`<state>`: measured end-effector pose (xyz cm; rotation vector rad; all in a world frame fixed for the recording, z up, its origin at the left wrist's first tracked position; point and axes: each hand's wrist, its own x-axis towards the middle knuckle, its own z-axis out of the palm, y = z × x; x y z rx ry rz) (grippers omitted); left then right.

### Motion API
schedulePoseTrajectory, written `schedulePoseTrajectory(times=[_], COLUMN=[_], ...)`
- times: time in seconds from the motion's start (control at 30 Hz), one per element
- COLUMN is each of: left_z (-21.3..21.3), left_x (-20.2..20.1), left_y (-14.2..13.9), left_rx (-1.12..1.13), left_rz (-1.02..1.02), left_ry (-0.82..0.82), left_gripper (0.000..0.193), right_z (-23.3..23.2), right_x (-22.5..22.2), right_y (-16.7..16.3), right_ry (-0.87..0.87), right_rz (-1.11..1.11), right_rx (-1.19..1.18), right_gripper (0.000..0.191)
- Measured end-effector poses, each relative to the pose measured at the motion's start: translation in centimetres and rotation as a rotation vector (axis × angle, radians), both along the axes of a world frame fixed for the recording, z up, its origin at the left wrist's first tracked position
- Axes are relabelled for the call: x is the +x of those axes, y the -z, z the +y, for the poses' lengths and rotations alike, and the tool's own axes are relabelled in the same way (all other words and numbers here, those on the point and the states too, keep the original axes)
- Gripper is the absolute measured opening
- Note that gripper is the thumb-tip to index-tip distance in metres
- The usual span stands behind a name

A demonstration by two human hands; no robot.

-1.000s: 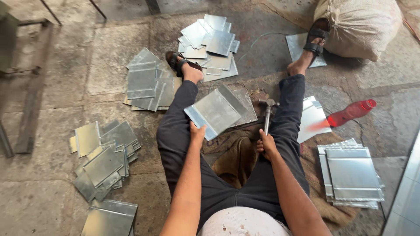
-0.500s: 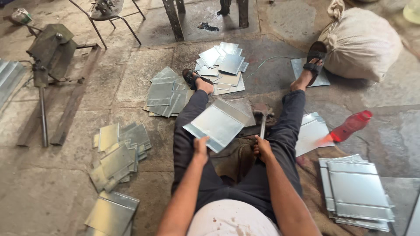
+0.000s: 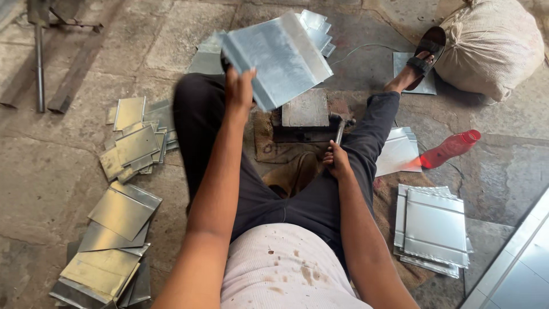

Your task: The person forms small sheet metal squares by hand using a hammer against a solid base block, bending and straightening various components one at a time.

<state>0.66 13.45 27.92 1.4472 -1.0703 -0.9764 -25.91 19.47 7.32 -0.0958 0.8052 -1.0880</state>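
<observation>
Fingers (image 3: 247, 75) of the left hand (image 3: 239, 88) are closed on the near edge of a folded metal sheet (image 3: 277, 54), which is raised off the floor and tilted, its bent flange along the far right side. Fingers of the right hand (image 3: 337, 162) wrap the handle of a hammer (image 3: 339, 130), whose head rests at the right edge of a steel block (image 3: 305, 109) lying between the person's legs, just beyond that hand and below the lifted sheet. Right of the right hand lie a loose sheet (image 3: 397, 151), a red bottle (image 3: 447, 150) and a neat stack of flanged sheets (image 3: 434, 229). Left of the left arm, scattered sheet piles (image 3: 134, 140) cover the stone floor (image 3: 46, 171). A stuffed sack (image 3: 492, 43) sits at the far right.
</observation>
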Motion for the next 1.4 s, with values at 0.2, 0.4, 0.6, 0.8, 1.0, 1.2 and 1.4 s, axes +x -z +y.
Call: schedulePoseTrajectory(times=[0.2, 0.4, 0.6, 0.8, 1.0, 1.2, 1.4], left_z=[-11.6, -12.8, -13.5, -15.1, -17.1, -18.6, -17.4], left_x=[-1.2, 0.0, 4.4, 4.5, 4.6, 4.4, 3.7], left_y=[3.7, 13.1, 18.4, 22.6, 25.5, 26.1, 25.9], left_rx=[0.135, 0.096, 0.263, 0.427, 0.216, 0.354, 0.498], left_rz=[-0.160, -0.636, -0.248, -0.110, -0.193, -0.327, -0.364], left_ry=[0.256, 0.118, 0.122, 0.114, 0.045, 0.021, 0.049], left_gripper=[0.054, 0.049, 0.033, 0.037, 0.040, 0.052, 0.077], right_z=[-0.9, -1.4, -2.9, -6.3, -9.4, -9.0, -7.3], right_x=[-0.1, -0.6, 0.1, 2.3, 3.8, 4.3, 5.7], right_y=[2.5, 3.7, 4.6, 4.9, 5.0, 5.9, 2.8], right_ry=[0.047, 0.050, 0.001, 0.029, 0.129, 0.147, 0.109], right_rz=[0.107, 0.177, 0.340, 0.494, 0.443, 0.614, 1.048], right_rx=[0.064, 0.090, 0.105, 0.169, 0.258, 0.075, -0.125], right_gripper=[0.029, 0.027, 0.024, 0.038, 0.043, 0.034, 0.031])
